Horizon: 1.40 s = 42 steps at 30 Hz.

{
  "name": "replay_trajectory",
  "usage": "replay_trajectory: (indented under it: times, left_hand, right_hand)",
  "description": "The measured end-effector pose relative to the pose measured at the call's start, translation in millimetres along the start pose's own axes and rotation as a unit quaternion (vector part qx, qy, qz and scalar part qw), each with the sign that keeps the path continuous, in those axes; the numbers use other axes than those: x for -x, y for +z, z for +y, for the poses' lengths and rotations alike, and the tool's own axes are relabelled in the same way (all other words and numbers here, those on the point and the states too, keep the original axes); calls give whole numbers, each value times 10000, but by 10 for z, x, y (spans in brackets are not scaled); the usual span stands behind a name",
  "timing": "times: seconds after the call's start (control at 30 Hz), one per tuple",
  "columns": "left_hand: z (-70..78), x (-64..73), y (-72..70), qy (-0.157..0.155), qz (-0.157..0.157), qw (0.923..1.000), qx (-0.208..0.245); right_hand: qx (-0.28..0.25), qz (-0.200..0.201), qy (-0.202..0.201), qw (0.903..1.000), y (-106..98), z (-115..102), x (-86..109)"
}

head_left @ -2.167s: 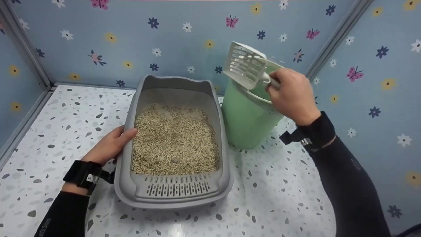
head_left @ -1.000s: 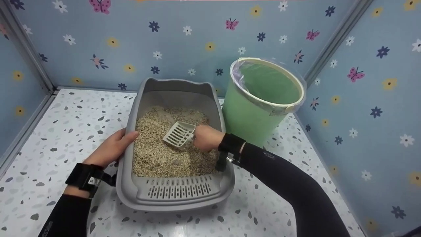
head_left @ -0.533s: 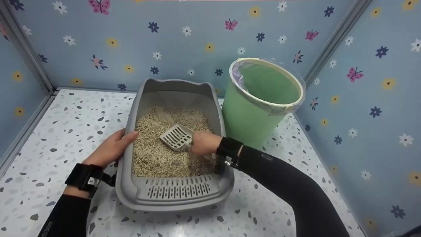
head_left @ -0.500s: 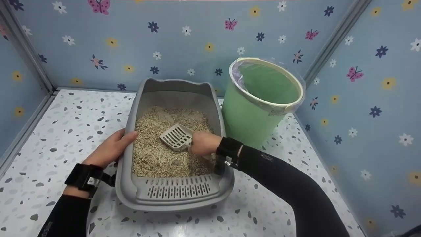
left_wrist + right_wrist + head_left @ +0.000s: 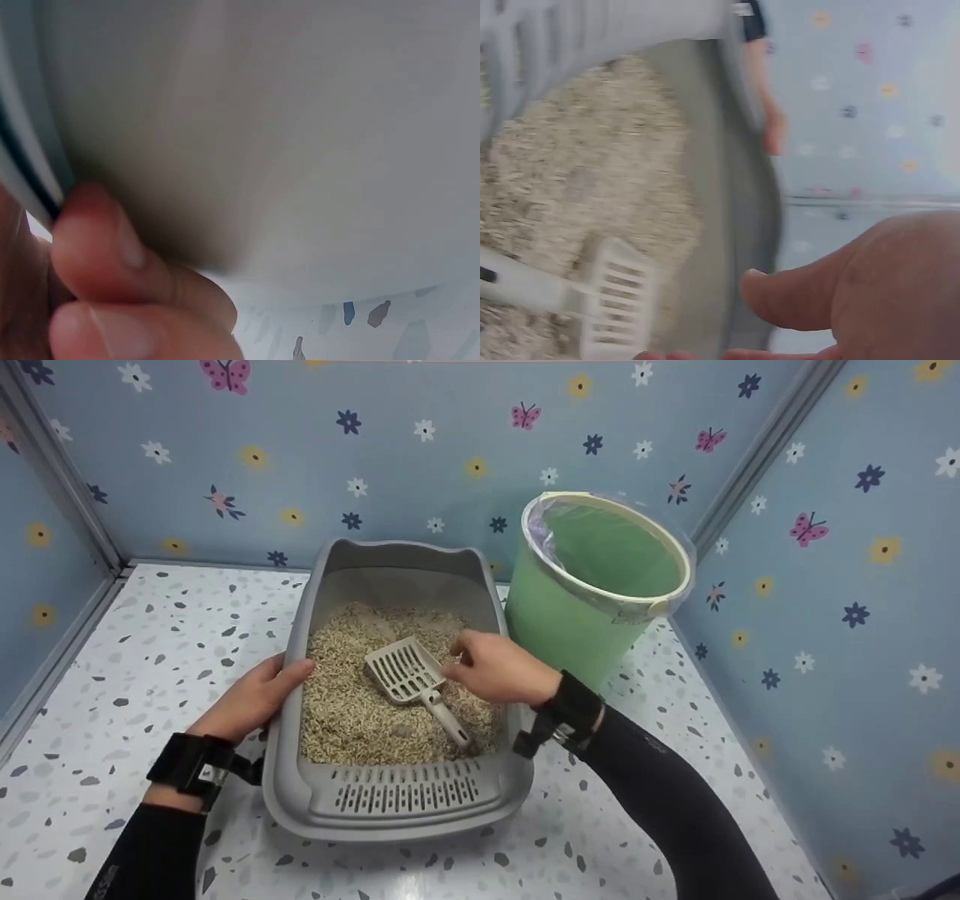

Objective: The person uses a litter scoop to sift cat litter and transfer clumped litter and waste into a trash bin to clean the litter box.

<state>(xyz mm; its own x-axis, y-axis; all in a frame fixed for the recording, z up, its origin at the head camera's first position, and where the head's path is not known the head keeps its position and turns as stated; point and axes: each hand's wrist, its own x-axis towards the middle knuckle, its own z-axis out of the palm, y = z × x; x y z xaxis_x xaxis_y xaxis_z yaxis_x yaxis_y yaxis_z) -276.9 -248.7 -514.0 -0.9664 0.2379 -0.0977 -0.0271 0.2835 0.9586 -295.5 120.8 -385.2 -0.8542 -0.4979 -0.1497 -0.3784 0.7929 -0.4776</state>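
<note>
Pale slotted plastic scoop (image 5: 427,694): lies on grainy tan litter (image 5: 349,724), just beside the right hand (image 5: 504,666)
Right hand: thumb and fingers parted
Left hand (image 5: 251,697): grips smooth grey plastic tray (image 5: 397,826) by its side

The left sleeve (image 5: 154,847) is black and close-fitting, with small grey lettering (image 5: 106,877) too tiny to read; the right sleeve (image 5: 660,787) matches, with a faint grey mark (image 5: 654,745). Each wrist wears a wide black band — left band (image 5: 180,765) and right band (image 5: 576,706) — with a small silvery fitting (image 5: 214,773) and a dark block (image 5: 527,744) jutting out. The left hand (image 5: 251,697) and right hand (image 5: 502,666) are ungloved.
</note>
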Motion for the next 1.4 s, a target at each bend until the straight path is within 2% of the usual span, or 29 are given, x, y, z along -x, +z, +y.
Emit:
replay_trajectory:
  times: [0.1, 0.2, 0.3, 0.4, 0.5, 0.6, 0.67, 0.8, 0.93, 1.0, 1.07, 1.1, 1.23, 1.4]
  left_hand:
    - [3, -12, 4, 11, -13, 10000, 1]
    - [0, -13, 2, -20, -9, 10000, -49]
    - [-8, -7, 0, -64, 27, 9999, -116]
    - [-11, -7, 19, -75, 25, 10000, -58]
    - [19, 9, 40, -130, -16, 9999, -43]
    - [85, 84, 41, -239, -98, 9995, -190]
    - [140, 184, 17, -266, -149, 9987, -408]
    - [222, 446, -10, -313, -227, 9952, -900]
    - [250, 621, 75, -287, -268, 9920, -1199]
    - [245, 658, 129, -217, -271, 9924, -1178]
    - [236, 670, 159, -146, -271, 9923, -1198]
    - [233, 673, 160, -130, -288, 9925, -1183]
    - [219, 663, 117, -161, -444, 9914, -1217]
    - [187, 597, 27, -158, -664, 9942, -834]
  right_hand:
    - [-705, 630, -133, 9954, -150, 154, 171]
    - [-1072, 1307, -211, 9854, -212, 393, 301]
    - [-1257, 1864, 13, 9744, -160, 661, 368]
    - [-1405, 2091, 473, 9666, 2, 924, 387]
    - [-1641, 1947, 970, 9622, 238, 1165, 356]
    - [-2335, 1641, 1152, 9515, 452, 1349, 287]
    - [-3003, 1474, 1092, 9360, 555, 1430, 227]
    - [-4095, 1305, 888, 8986, 669, 1512, 138]
    - [-4774, 1244, 873, 8654, 711, 1525, 114]
    - [-5045, 1205, 902, 8502, 725, 1521, 115]
    - [-5228, 1128, 945, 8397, 741, 1511, 113]
    - [-5279, 1092, 961, 8368, 747, 1501, 113]
    - [-5261, 1000, 999, 8386, 765, 1460, 107]
    - [-5285, 898, 918, 8391, 768, 1433, 115]
